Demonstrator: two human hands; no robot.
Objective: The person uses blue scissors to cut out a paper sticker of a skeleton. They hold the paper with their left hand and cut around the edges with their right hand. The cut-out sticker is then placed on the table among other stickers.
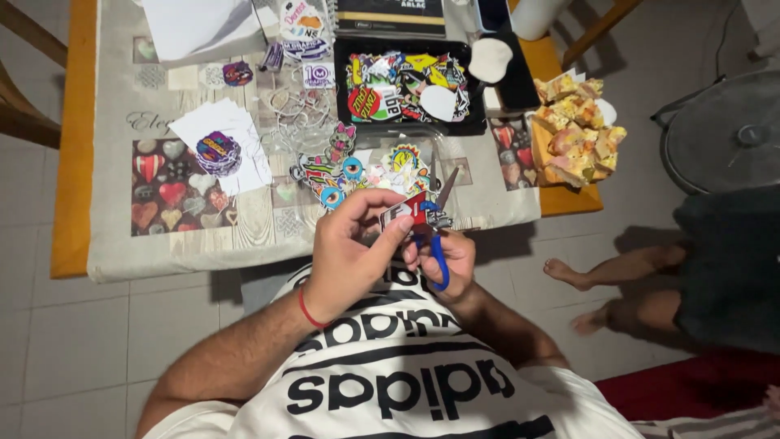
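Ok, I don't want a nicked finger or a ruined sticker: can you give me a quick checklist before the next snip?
1. Left hand grips the sticker: ok.
2. Right hand in the blue scissors handle: ok.
3. Blades open: ok.
4. Fingertips out of the blades' path: cannot tell, they sit close.
5. Cut line visible: cannot tell.
6. Tray of stickers within reach on the table: ok.
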